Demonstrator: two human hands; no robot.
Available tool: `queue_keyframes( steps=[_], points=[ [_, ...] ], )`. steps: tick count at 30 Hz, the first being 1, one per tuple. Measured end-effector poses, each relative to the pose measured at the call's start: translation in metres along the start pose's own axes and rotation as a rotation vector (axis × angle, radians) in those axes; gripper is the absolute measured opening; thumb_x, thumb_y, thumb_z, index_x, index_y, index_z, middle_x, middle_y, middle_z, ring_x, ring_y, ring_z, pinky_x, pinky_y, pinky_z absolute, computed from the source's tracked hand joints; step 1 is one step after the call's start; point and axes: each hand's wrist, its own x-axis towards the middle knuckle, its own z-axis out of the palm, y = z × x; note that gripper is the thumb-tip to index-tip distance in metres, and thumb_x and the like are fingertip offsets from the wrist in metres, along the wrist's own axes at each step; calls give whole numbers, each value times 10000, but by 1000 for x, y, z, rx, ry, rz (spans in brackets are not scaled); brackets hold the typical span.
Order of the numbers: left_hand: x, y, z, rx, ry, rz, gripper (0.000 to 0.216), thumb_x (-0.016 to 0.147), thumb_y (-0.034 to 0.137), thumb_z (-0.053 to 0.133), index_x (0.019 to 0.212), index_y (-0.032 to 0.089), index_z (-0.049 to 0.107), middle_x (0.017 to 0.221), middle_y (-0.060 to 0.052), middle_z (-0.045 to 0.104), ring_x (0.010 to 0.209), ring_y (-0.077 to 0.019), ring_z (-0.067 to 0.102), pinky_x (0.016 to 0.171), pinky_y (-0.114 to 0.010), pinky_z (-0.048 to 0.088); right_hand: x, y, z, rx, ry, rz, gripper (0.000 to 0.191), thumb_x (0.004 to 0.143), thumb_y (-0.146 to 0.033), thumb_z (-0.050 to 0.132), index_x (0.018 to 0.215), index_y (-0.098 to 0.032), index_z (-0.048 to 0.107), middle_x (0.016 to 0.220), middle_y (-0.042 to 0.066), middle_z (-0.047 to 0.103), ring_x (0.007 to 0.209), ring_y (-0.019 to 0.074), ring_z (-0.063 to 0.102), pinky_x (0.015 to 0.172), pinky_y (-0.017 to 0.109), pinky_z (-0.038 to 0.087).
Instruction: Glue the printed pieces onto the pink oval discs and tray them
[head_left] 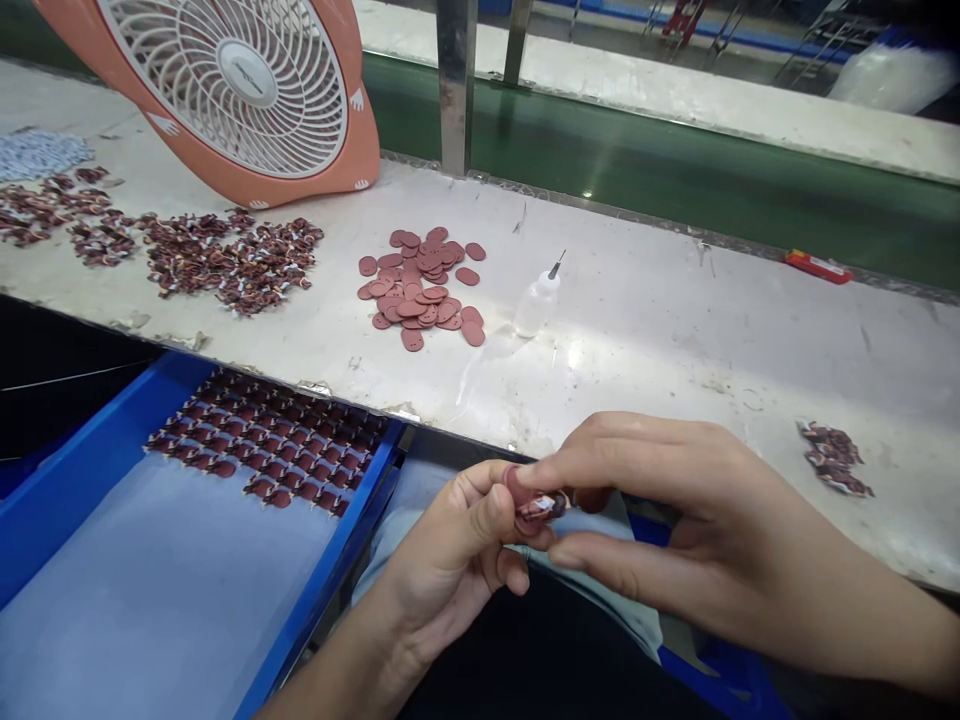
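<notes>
1 piece, perhaps printed, half-hidden by fingers.

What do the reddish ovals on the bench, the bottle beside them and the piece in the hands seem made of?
The ovals look like matte rubber or foam: flat, dull brick-red, no shine. The bottle looks like soft translucent plastic, milky-walled, with a thin dark needle tip, likely metal. The piece, pinched between left hand and right hand, shows the same dull red plus something glossy.
</notes>
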Motion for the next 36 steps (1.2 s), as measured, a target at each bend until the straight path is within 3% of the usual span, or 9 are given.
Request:
queue_keyframes(
  steps=[3, 6, 9, 18, 25, 28, 31, 36],
  points=[
    [0, 5, 0, -64, -36, -21, 270, 688, 384, 826, 789, 158, 719, 718, 3, 680, 620, -74, 642, 488, -106, 495, -1, -1, -2, -46, 62, 4, 483, 846, -245, 744, 1285, -312, 554, 1047, -44, 667, 843, 94, 619, 741, 175, 517],
    [0, 9, -1, -144, -56, -79, 306, 678, 403, 825, 858, 171, 736, 775, -2, 709, 614, -59, 650, 449, -84, 477, 2, -1, -2, -77, 149, -2, 326, 885, -237, 695, 1194, -303, 615, 1003, -39, 687, 802, 98, 625, 696, 183, 514],
    [0, 12, -2, -207, -22, -117, 333, 633, 407, 850, 813, 155, 728, 707, 9, 692, 566, -50, 634, 416, -71, 450, 7, 1, 1, -86, 178, -24, 171, 920, -202, 640, 1072, -269, 681, 907, -23, 705, 798, 106, 641, 667, 188, 505],
    [4, 10, -11, -168, -4, -62, 343, 641, 418, 843, 728, 122, 693, 642, 20, 641, 513, -44, 589, 390, -84, 454, 18, 11, 16, -19, 156, 12, 172, 894, -211, 675, 1058, -248, 715, 810, -24, 672, 697, 81, 617, 618, 186, 479],
    [8, 15, -20, -89, -6, -40, 426, 682, 537, 766, 813, 134, 721, 708, -21, 678, 547, -79, 624, 382, -119, 493, 25, 16, 24, 30, 172, 18, 189, 876, -160, 668, 1040, -249, 701, 745, -36, 634, 608, 69, 573, 544, 179, 458],
    [5, 16, -19, -8, 126, 142, 454, 690, 539, 759, 941, 162, 717, 769, -15, 677, 577, -85, 613, 410, -132, 496, 26, 21, 35, -116, 314, -74, 209, 856, -104, 659, 1038, -204, 688, 759, -5, 637, 611, 88, 567, 531, 195, 463],
    [1, 13, -16, 103, 316, 395, 318, 676, 406, 826, 866, 186, 697, 685, 37, 626, 513, -54, 522, 432, -134, 451, 27, 29, 52, -316, 463, -201, 264, 852, -51, 642, 1092, -162, 653, 789, 35, 648, 684, 132, 606, 590, 236, 504],
    [-1, 11, -15, 227, 372, 551, 217, 669, 284, 848, 790, 197, 690, 761, 30, 661, 498, -30, 461, 446, -141, 400, 36, 41, 78, -496, 534, -396, 344, 849, -37, 670, 1182, -110, 623, 804, 61, 666, 683, 153, 590, 584, 268, 483]
  ],
)
